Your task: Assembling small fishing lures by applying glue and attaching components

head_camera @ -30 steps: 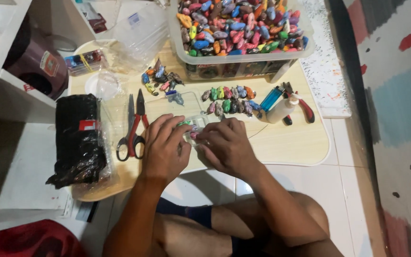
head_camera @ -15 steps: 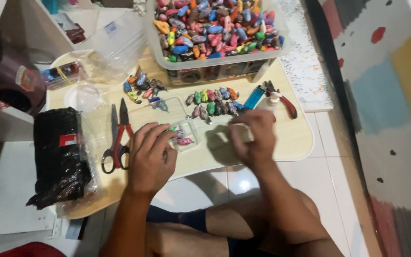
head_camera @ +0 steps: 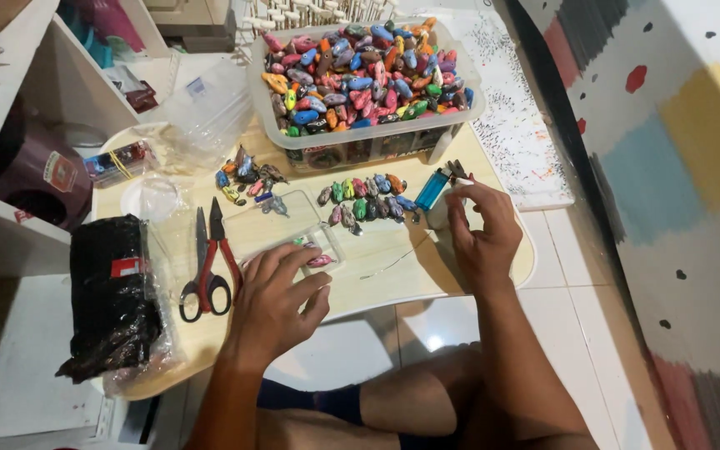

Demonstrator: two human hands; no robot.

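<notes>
The left hand [head_camera: 272,296] presses a small clear bag [head_camera: 314,250] holding one pink piece at frame centre; the right hand [head_camera: 481,229] pinches a white object [head_camera: 442,212] beside the blue lighter [head_camera: 431,189]. One piece looks bagged; the row of coloured pieces [head_camera: 364,198] above remains loose.

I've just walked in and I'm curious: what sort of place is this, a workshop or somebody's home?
Probably a home craft corner: a low table on a tiled floor, a clear tub heaped with small colourful pieces, and red-handled scissors.
</notes>
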